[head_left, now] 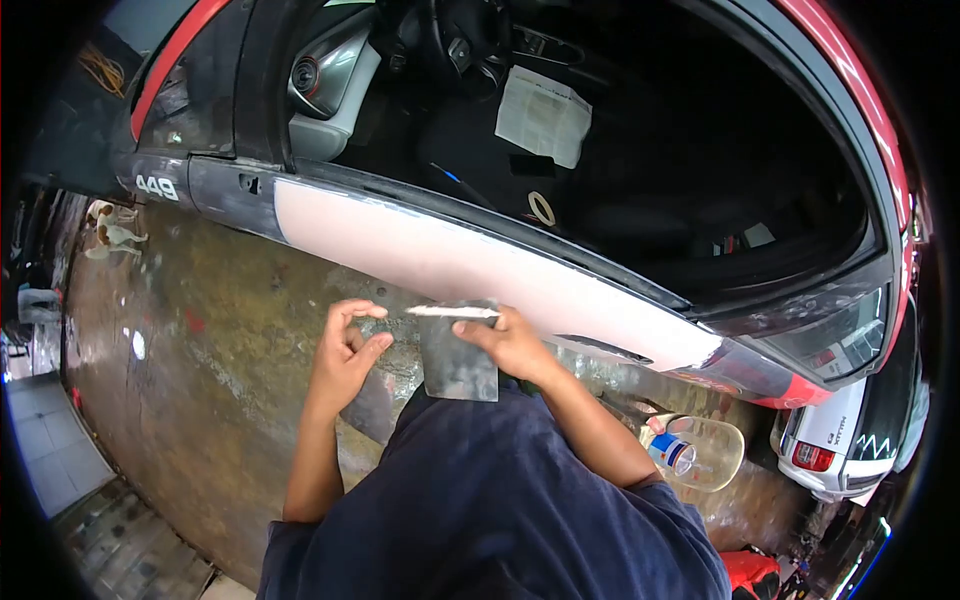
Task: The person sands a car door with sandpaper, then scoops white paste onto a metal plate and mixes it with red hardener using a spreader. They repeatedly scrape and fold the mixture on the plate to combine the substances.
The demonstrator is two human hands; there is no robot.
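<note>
A: How many hands are in view, and what are they doing?
B: Two. The right hand [515,345] grips one flat grey sheet [460,365] near its upper right corner, thumb lying across the face. The left hand [355,345] is empty, its fingers curled and its thumb apart from them.

A: Where is the sheet, exactly?
B: In front of the person's body, to the right of the left hand and apart from it. One strip of white material [465,312] runs along its top edge.

A: And the car beside it?
B: One door with one long pale pink panel [440,255], just beyond the hands. Three digits, 449 [157,187], are marked further left.

A: Anything inside?
B: One printed paper [540,115], one dark rectangle [532,165] next to it, one pale ring [541,208] and one slim blue-ended stick [447,172].

A: On the right?
B: One clear tub [722,455] and one bottle [680,455]; whether the bottle is inside, I can't tell. Beyond them, one white vehicle [820,435].
</note>
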